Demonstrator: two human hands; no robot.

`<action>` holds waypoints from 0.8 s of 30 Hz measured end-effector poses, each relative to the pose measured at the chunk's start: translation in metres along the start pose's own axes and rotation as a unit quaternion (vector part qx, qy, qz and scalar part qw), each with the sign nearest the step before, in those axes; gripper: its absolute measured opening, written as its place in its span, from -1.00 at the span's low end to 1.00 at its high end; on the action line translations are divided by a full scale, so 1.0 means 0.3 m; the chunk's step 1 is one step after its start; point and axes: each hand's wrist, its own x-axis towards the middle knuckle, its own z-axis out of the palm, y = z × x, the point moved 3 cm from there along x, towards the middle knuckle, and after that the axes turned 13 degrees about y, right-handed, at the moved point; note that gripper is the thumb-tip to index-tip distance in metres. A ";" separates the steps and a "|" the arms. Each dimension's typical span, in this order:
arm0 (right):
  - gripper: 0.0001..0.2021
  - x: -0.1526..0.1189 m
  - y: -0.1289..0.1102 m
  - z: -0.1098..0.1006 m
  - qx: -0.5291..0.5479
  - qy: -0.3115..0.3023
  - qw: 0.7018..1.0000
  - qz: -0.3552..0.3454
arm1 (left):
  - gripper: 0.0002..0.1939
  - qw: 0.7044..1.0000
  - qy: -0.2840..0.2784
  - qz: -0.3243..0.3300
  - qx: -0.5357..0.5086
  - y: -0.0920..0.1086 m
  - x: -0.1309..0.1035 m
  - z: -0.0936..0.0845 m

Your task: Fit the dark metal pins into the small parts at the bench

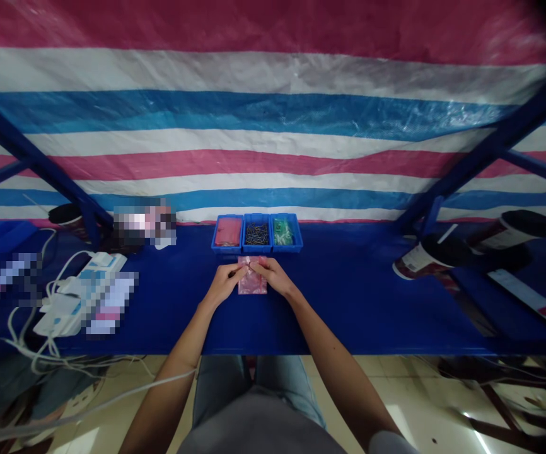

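A small pink see-through plastic bag (253, 285) lies between my hands, just in front of three blue bins. My left hand (227, 281) pinches its upper left part, and a small dark thing shows by those fingers. From the other side my right hand (274, 275) grips the bag's upper right part with closed fingers. Behind them, the left bin holds a stack of pink bags (228, 232). Dark screws (256, 234) fill the middle bin. The right bin contains green and clear small pieces (283, 231), too small to name.
White power strips (81, 293) with tangled cables lie on the left of the blue table (348, 302). One cable hangs across near my left forearm. Paper cups (424, 257) stand at the right, and blue frame bars slope up on both sides before a striped sheet (273, 113).
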 end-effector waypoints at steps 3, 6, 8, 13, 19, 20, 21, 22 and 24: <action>-0.59 -0.002 -0.007 0.002 -0.006 -0.003 1.000 0.005 | -0.64 1.000 0.007 0.008 -0.020 0.012 -0.003 -0.001; -0.57 -0.004 -0.011 0.007 -0.019 -0.014 1.000 0.009 | -0.65 1.000 0.006 0.007 -0.030 0.018 -0.004 -0.003; -0.57 -0.005 -0.009 0.009 -0.027 -0.017 0.999 0.008 | -0.64 0.999 0.005 -0.001 -0.032 0.020 -0.003 -0.005; -0.59 -0.005 0.005 0.008 -0.040 -0.010 0.999 -0.001 | -0.64 0.999 -0.003 -0.011 -0.043 0.033 0.000 -0.010; -0.58 -0.004 0.013 0.004 -0.055 -0.006 0.998 -0.008 | -0.65 0.998 -0.005 -0.008 -0.055 0.027 0.000 -0.010; -0.58 -0.004 0.014 0.003 -0.060 -0.005 0.998 -0.011 | -0.64 0.999 0.000 -0.007 -0.052 0.023 0.000 -0.009; -0.58 -0.003 0.014 0.002 -0.066 -0.004 0.998 -0.012 | -0.64 0.999 0.005 -0.006 -0.050 0.019 0.000 -0.009; -0.58 -0.002 0.015 0.002 -0.070 -0.004 0.997 -0.013 | -0.63 0.999 0.010 -0.006 -0.046 0.015 0.000 -0.008; -0.58 0.000 0.017 0.002 -0.072 -0.002 0.997 -0.014 | -0.63 0.999 0.017 -0.004 -0.036 0.010 0.000 -0.006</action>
